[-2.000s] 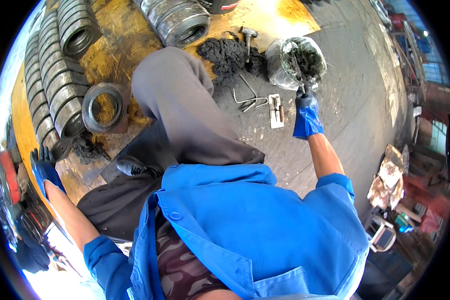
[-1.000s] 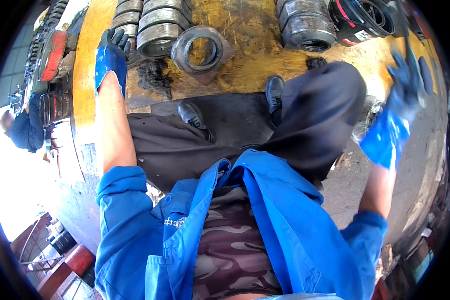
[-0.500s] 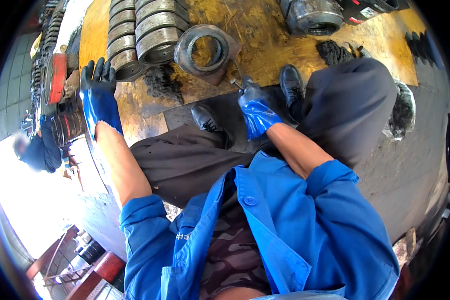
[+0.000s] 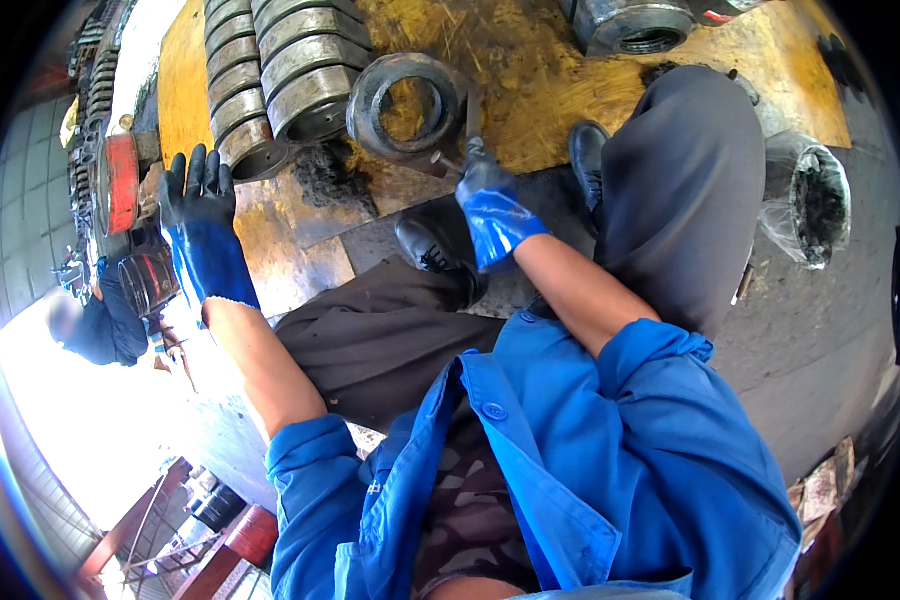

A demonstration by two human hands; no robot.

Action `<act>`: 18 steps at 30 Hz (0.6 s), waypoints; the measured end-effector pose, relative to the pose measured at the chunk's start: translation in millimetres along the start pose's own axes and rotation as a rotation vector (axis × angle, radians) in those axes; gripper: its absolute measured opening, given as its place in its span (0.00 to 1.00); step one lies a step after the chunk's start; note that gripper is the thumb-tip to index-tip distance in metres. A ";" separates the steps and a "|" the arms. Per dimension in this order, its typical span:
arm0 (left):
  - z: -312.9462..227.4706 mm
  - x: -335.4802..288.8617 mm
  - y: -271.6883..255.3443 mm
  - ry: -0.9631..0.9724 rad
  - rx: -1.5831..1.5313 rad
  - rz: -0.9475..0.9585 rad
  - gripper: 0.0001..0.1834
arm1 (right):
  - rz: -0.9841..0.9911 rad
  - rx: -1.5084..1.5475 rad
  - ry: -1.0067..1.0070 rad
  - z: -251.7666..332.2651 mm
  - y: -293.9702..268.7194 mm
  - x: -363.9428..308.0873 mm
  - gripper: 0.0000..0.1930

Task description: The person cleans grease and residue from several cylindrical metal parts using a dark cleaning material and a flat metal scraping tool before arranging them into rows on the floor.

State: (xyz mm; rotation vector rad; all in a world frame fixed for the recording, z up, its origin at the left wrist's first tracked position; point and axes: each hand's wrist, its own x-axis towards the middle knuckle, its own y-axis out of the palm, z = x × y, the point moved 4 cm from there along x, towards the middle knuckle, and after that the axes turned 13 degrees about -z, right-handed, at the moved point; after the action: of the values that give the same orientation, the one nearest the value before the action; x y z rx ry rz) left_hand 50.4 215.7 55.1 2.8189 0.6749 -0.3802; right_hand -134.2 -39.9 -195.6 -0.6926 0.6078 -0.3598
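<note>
My left hand (image 4: 202, 195), in a blue glove with dark fingers, is stretched out with its fingers apart and holds nothing. It is beside the near end of a row of metal rings (image 4: 253, 155). My right hand (image 4: 490, 190), gloved alike, is closed round a metal tool. A flat metal strip (image 4: 474, 113) sticks up from that fist, and a short round rod (image 4: 444, 161) points left; whether they are one piece I cannot tell. Just left of the strip is a dark, greasy ring-shaped metal part (image 4: 402, 108) with a wide round hole, on the yellow-brown board (image 4: 530, 110).
A second row of larger rings (image 4: 312, 90) lies alongside. Black grime (image 4: 332, 180) is on the board near them. A dark hollow part (image 4: 638, 25) stands at the far right. A plastic-wrapped dark piece (image 4: 815, 200) lies on the floor. Another person (image 4: 105, 320) is at the left.
My right hand has moved slightly left and up, and the flat strip now stands beside the ring-shaped part. My left hand has shifted slightly down in the picture, still outstretched. The view has shifted.
</note>
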 end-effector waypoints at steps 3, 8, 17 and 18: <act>7.7 0.5 4.4 -0.005 0.020 0.035 0.30 | -0.025 -0.132 -0.047 -2.0 7.4 -7.2 0.27; 0.2 0.8 4.8 0.003 0.037 -0.034 0.23 | -0.036 0.062 0.025 3.2 -18.0 3.8 0.27; 7.9 5.3 13.0 0.002 0.061 0.029 0.25 | 0.000 0.100 0.013 9.7 -35.5 2.4 0.24; 9.6 5.0 14.8 -0.003 0.065 0.028 0.25 | 0.005 0.049 0.011 10.4 -32.5 0.0 0.23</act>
State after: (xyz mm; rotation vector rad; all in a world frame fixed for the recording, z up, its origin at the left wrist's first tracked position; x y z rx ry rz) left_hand 59.7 202.3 46.8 2.8858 0.6324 -0.4080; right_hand -131.2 -58.3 -167.0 -0.6425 0.6090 -0.3724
